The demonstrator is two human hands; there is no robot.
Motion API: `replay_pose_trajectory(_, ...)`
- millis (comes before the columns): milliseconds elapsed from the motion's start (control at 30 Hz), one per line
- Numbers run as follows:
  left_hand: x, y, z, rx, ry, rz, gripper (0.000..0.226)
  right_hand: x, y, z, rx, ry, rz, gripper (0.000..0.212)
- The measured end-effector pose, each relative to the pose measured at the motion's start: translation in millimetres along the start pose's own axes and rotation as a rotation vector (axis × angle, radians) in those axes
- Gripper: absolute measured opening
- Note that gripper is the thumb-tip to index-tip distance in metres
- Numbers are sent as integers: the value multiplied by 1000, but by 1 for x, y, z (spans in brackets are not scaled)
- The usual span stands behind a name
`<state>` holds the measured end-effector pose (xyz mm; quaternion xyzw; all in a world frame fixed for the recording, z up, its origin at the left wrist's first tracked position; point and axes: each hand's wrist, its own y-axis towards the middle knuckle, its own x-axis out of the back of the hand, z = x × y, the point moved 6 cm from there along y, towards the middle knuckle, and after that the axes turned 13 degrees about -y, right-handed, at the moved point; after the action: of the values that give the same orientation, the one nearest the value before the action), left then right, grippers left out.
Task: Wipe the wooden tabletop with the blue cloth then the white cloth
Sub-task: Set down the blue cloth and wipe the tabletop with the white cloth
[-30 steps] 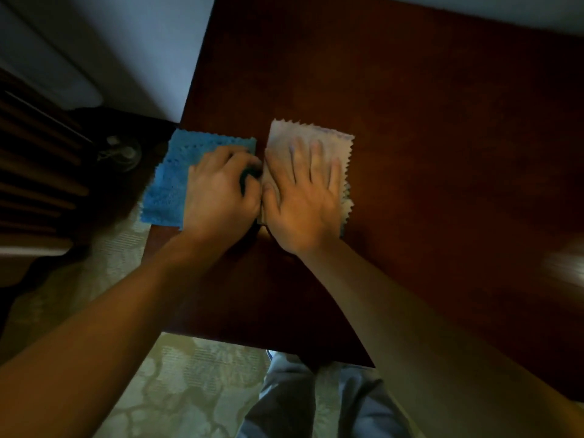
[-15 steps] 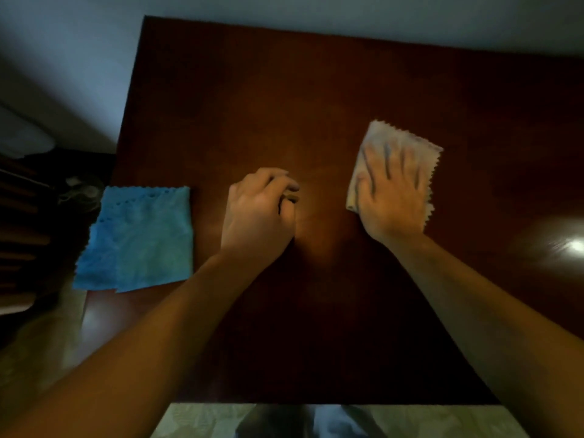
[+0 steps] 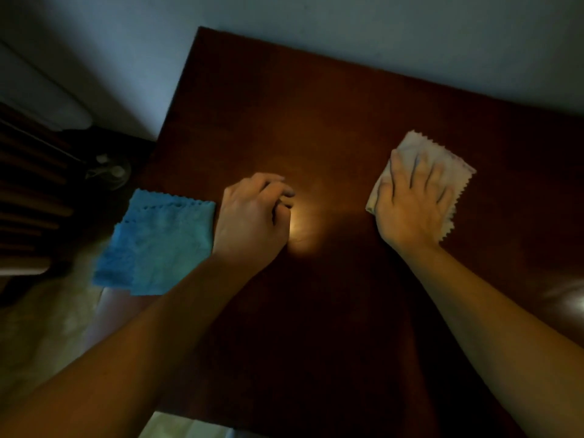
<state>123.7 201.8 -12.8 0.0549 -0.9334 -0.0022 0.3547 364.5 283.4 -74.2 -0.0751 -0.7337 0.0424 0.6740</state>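
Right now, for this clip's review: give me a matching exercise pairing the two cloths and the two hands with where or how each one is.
Things:
1. blue cloth
2. white cloth
3. left hand
4. right hand

States:
A. flat, fingers spread, pressing a cloth
B. fingers curled, on bare wood, holding nothing
C. overhanging the tabletop's left edge, with no hand on top of it
D. pinned under a palm on the right side

Pairs: 1-C, 2-D, 3-B, 4-A
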Motion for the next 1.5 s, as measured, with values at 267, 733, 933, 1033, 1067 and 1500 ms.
replay_pose_trajectory(267, 56, -45, 52, 187, 75, -151, 26, 11, -2, 185, 415, -42, -21, 58)
replay_pose_trajectory(733, 79, -94, 76, 275, 154, -127, 29, 3, -51, 191, 591, -45, -60, 59)
replay_pose_trajectory(933, 71, -95, 82, 246, 152, -41, 31, -15, -139, 119, 562, -54, -147, 57)
replay_pose_trajectory(1033, 70, -96, 87, 235, 151, -15, 34, -26, -191, 100, 587, -56, -148, 56)
replay_pose_trajectory(1067, 71, -97, 88, 227, 149, -8, 34, -29, -207, 98, 585, -57, -137, 57)
replay_pose_trajectory(1500, 77, -99, 103, 47, 145, 175, 40, -29, -329, 226, 529, -21, -40, 60)
